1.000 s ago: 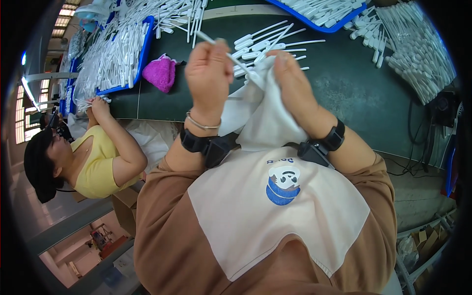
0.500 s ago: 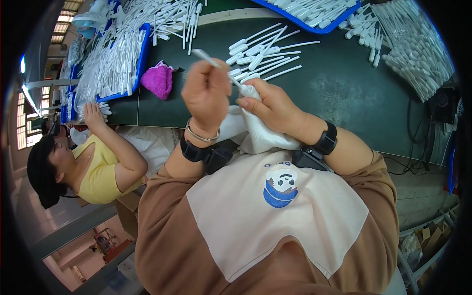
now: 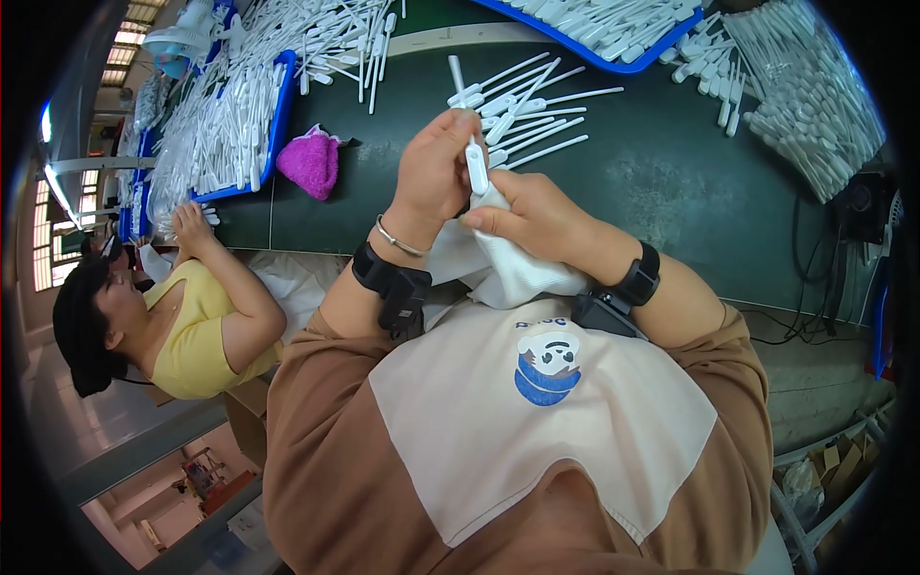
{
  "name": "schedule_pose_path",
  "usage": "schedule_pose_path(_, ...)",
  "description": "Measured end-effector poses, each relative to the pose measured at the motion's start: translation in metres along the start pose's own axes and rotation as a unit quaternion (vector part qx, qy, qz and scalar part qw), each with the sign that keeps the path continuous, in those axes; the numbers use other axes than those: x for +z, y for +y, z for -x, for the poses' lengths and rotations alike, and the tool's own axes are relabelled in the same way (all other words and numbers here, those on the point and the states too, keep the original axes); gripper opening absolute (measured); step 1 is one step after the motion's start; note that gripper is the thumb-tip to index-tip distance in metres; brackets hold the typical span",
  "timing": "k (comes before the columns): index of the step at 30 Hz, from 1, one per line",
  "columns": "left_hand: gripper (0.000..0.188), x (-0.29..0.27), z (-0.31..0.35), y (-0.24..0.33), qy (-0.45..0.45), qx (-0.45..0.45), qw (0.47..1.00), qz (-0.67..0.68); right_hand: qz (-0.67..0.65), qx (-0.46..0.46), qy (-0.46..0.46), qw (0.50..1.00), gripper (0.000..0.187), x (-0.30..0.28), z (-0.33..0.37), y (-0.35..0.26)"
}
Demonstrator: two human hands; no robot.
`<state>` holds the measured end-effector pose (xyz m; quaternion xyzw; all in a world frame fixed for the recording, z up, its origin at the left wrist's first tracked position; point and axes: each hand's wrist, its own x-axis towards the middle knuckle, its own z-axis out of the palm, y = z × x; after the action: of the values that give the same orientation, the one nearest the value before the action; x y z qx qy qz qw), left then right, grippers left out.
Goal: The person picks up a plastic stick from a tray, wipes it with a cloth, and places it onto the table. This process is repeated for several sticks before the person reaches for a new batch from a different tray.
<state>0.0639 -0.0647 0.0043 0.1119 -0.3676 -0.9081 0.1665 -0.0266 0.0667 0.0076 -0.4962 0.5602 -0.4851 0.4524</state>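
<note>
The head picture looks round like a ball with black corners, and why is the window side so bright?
Head view: a fisheye lens bends the dark green table edges toward the rim and leaves the corners black; the windows at far left are glaring white, washed out; the left hand, the right hand and the thin white plastic stick in the middle look sharp and evenly lit.

The person wears a brown top [image 3: 326, 460] with a cream front panel [image 3: 537, 431] bearing a small blue-and-white panda badge [image 3: 546, 359]. A thin silver bangle [image 3: 398, 240] rings the left wrist above a black strap [image 3: 383, 278] (with a dark boxy device attached). The right wrist carries a black band [image 3: 640, 276], also with a dark device.
</note>
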Motion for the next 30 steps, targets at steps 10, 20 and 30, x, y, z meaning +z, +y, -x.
schedule_pose_path(10,0.02,0.021,-0.027,0.043,0.022,0.194,0.626,-0.755,0.025,0.001,0.05,0.998,0.026,-0.002,-0.002,0.003)
schedule_pose_path(20,0.032,-0.02,-0.098,0.042,0.013,0.022,0.493,-0.869,-0.026,0.022,0.048,0.998,0.022,0.0,-0.002,0.0)
schedule_pose_path(30,0.02,-0.096,-0.129,0.128,0.088,0.123,0.444,-0.883,-0.038,0.033,0.043,0.998,0.02,-0.001,-0.002,-0.004)
